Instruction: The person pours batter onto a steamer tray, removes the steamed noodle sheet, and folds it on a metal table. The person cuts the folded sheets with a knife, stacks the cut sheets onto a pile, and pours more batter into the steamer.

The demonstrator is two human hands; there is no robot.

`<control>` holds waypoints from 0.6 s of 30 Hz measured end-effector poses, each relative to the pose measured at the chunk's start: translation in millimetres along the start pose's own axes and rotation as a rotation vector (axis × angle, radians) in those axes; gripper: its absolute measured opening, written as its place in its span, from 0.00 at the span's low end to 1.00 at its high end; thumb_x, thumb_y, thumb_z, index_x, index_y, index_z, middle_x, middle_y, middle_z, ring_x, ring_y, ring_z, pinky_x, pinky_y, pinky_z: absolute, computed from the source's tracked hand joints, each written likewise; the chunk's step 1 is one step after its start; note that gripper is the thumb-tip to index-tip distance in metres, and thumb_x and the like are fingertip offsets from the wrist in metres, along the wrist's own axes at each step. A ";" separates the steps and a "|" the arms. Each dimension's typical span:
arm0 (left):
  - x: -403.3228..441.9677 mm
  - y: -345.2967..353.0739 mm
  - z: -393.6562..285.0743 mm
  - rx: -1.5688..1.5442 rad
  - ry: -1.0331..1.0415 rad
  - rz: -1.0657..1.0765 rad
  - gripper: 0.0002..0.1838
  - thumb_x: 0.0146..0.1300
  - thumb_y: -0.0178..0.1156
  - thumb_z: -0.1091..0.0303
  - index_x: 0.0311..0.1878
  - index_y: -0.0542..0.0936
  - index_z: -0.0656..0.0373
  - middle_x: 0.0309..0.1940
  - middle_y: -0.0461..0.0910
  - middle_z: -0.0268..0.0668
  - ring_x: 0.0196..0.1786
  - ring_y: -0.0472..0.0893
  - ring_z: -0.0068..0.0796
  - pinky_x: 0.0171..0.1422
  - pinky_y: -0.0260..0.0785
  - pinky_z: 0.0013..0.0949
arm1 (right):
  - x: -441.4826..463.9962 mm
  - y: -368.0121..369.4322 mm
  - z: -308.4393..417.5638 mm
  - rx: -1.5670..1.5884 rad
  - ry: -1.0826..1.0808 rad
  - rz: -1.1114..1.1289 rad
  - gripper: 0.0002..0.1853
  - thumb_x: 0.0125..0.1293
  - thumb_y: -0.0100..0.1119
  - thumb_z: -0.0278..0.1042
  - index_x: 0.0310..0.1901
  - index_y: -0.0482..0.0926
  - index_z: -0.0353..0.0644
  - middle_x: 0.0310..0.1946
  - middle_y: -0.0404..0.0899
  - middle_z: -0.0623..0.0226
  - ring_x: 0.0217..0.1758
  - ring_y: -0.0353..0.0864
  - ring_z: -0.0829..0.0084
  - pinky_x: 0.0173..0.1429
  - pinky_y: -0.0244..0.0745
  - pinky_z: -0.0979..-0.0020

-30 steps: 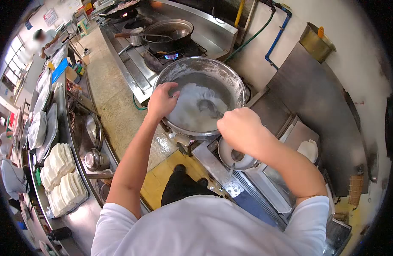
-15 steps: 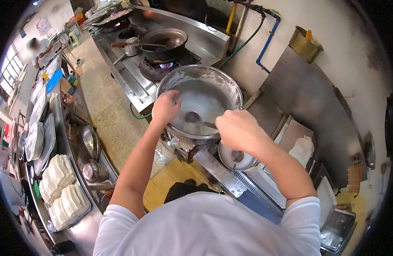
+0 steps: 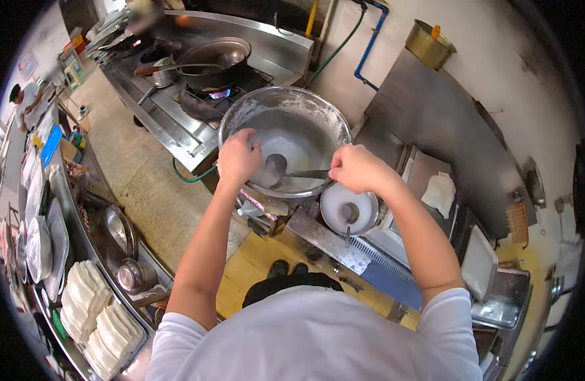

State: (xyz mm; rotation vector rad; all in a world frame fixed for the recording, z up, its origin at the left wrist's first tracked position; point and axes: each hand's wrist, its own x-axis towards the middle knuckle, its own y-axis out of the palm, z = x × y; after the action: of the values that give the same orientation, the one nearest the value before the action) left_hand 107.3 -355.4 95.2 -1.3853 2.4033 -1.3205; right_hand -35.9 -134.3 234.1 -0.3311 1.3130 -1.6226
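A wooden-handled utensil (image 3: 169, 67) lies across a dark wok (image 3: 207, 80) above a blue flame (image 3: 221, 94).

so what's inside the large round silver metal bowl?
Cloudy whitish liquid and a dark round-headed metal ladle, its handle in the right hand. The left hand covers part of the bowl; the liquid hides the bottom.

Had a pale, dark-stained wall (image 3: 495, 47) at right with a blue pipe (image 3: 370, 44) on it. Also had tan floor (image 3: 178, 222) beyond, yellow flooring (image 3: 248, 267) nearer, steel counter (image 3: 138, 367) along the left.
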 end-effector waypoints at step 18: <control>-101.2 -6.2 -69.8 -0.907 0.100 0.152 0.15 0.71 0.65 0.63 0.52 0.81 0.66 0.46 0.85 0.37 0.49 0.81 0.24 0.57 0.72 0.30 | -132.8 167.3 -181.0 0.806 0.276 -0.413 0.32 0.62 0.72 0.39 0.65 0.76 0.33 0.48 0.87 0.54 0.51 0.87 0.59 0.59 0.79 0.61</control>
State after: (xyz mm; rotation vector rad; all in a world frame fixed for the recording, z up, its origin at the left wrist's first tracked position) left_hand 140.5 -237.7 109.7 -1.2060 3.2658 -0.2183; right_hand -16.3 90.7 68.7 0.1357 0.6953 -2.4617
